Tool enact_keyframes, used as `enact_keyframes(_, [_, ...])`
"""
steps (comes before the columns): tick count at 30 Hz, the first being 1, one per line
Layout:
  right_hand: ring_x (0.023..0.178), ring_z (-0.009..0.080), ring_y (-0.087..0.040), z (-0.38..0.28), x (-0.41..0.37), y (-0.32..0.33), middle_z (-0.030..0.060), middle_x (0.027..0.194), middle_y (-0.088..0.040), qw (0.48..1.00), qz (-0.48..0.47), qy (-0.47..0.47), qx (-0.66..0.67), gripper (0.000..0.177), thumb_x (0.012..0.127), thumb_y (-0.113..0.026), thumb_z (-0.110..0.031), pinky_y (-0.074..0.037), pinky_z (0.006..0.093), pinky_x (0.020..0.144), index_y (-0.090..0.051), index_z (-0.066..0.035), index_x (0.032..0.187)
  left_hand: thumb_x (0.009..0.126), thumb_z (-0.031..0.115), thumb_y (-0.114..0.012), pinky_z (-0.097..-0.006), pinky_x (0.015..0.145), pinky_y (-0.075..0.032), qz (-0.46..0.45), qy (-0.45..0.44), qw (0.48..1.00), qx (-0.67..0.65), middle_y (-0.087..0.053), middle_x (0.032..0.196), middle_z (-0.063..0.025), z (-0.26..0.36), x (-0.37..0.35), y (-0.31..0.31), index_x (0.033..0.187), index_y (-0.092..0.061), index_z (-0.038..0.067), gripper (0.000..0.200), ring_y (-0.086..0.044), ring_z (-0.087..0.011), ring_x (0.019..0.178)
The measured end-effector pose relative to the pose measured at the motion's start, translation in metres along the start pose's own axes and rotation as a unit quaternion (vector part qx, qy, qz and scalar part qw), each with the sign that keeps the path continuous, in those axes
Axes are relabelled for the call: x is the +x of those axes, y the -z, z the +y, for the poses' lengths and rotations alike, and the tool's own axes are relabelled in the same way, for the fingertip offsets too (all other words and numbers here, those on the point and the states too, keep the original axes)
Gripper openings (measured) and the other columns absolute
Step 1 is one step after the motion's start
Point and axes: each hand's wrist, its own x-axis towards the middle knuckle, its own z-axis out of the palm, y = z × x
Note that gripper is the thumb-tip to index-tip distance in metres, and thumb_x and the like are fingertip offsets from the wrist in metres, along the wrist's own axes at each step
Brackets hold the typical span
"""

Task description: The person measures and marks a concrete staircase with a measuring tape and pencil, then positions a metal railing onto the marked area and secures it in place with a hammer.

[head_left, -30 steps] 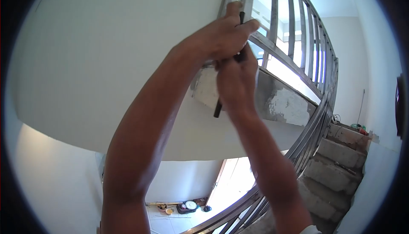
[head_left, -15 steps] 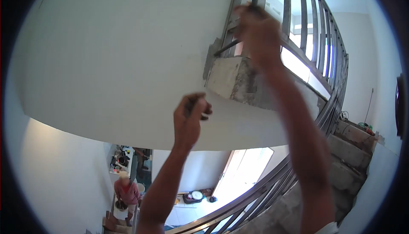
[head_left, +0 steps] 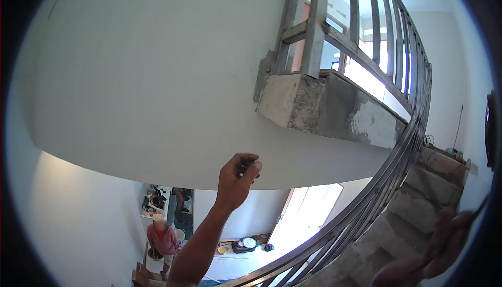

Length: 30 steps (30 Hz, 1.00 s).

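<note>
My left hand [head_left: 238, 180] is raised in front of the white curved wall, below the concrete ledge. Its fingers are curled in toward the thumb; a tiny pale spot shows between them, too small to name. Low on the right, my right hand [head_left: 444, 242] is smeared by motion over the concrete stairs [head_left: 405, 227], and I cannot make out whether it holds anything. Ahead, the rough end of the concrete ledge [head_left: 298, 101] carries the foot of a metal railing [head_left: 315, 49]. Grey mortar patches mark the ledge's side and the wall beside it.
A curved metal handrail [head_left: 345, 224] sweeps up alongside the stairs. Far below, a person in a red top [head_left: 162, 237] stands near a bucket. A round white dial [head_left: 249, 243] sits on the floor by a bright doorway [head_left: 308, 208]. Cables and small items lie on an upper step.
My right hand has left the railing's foot and swung down to the lower right. My left hand sits lower in view, still curled. The railing and ledge are now uncovered.
</note>
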Motion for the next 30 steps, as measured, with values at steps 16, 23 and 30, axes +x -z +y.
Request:
enact_keyframes(16, [0.058, 0.0191, -0.063, 0.082, -0.368, 0.082, 0.0093, 0.064, -0.063, 0.615, -0.069, -0.71, -0.336, 0.037, 0.096, -0.065, -0.034, -0.049, 0.0355, 0.057, -0.072, 0.002, 0.095, 0.088, 0.058, -0.072, -0.0383, 0.093, -0.052, 0.041, -0.177, 0.941, 0.284, -0.07, 0.111, -0.0227, 0.131, 0.197, -0.118, 0.128, -0.059, -0.014, 0.083, -0.068, -0.0266, 0.099])
enact_keyframes(23, [0.059, 0.0198, -0.063, 0.095, -0.418, 0.085, 0.0095, 0.065, -0.064, 0.599, -0.115, -0.732, -0.303, 0.036, 0.096, -0.066, -0.033, -0.049, 0.036, 0.058, -0.072, 0.002, 0.095, 0.087, 0.059, -0.075, -0.0348, 0.084, -0.053, 0.062, -0.188, 0.958, 0.207, -0.071, 0.106, -0.0144, 0.146, 0.199, -0.123, 0.123, -0.064, -0.011, 0.079, -0.068, -0.021, 0.094])
enact_keyframes(30, [0.06, 0.0205, -0.064, 0.134, -0.417, 0.098, 0.0097, 0.066, -0.064, 0.636, -0.169, -0.721, -0.218, 0.036, 0.095, -0.066, -0.033, -0.05, 0.0365, 0.059, -0.072, 0.002, 0.096, 0.085, 0.072, -0.067, -0.0401, 0.092, -0.053, 0.183, -0.134, 0.903, 0.365, -0.072, 0.094, -0.0182, 0.169, 0.211, -0.173, 0.114, -0.065, -0.009, 0.086, -0.071, -0.0292, 0.094])
